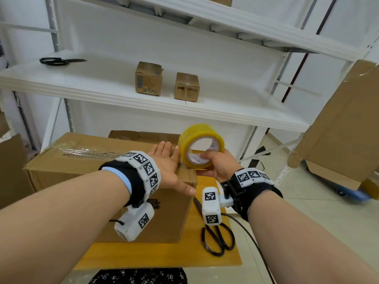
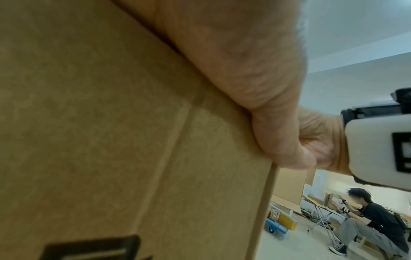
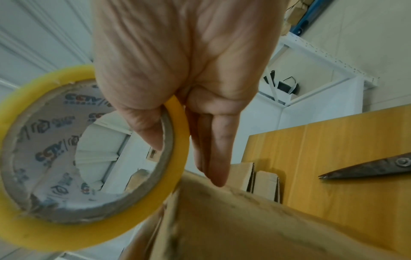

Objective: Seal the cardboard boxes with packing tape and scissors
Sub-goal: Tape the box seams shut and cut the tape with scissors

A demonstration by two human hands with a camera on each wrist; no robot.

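A large cardboard box (image 1: pixel 86 160) stands on a low wooden table (image 1: pixel 164 255), with clear tape along its top seam. My left hand (image 1: pixel 168 160) lies flat on the box top near its right edge, fingers straight, thumb over the corner; the left wrist view shows the palm (image 2: pixel 233 70) against the cardboard (image 2: pixel 111 123). My right hand (image 1: pixel 217 162) grips a yellow roll of packing tape (image 1: pixel 200 145) at the box's right edge, thumb inside the core (image 3: pixel 151 130), fingers outside. Black scissors (image 1: pixel 217 236) lie on the table below my right wrist; their blade tips (image 3: pixel 364 168) show in the right wrist view.
A white shelf (image 1: pixel 143 101) behind holds two small cardboard boxes (image 1: pixel 148 78) (image 1: pixel 186 87) and a second pair of scissors (image 1: pixel 59 61). A tall flattened carton (image 1: pixel 340 128) leans at the right over a blue cart. Another person (image 2: pixel 373 221) sits far off.
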